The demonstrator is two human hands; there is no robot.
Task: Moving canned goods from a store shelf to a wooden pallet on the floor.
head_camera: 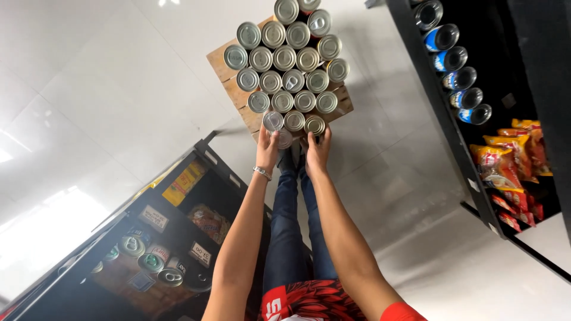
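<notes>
Below, both hands reach to the near edge of a wooden crate point(229, 71) covered with silver cans point(284, 58).
Left hand point(267, 148) is wrapped around a can point(274, 122); right hand point(317, 151) curls against the end can point(314, 125), grip unclear; dark shelves point(461, 137) of cans and snack packets point(505, 160) stand alongside.

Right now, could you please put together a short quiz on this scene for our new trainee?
1. True or false: both hands are at the near edge of the stack of cans.
2. What do the cans rest on? A) a wooden pallet B) a blue crate C) a metal cart
3. Which wrist wears a bracelet?

Key
1. True: the left hand touches a silver can and the right hand is at a gold-topped can; whether either grip has closed cannot be told.
2. A, the wooden pallet on the white floor.
3. The left wrist, with a bracelet.
</notes>
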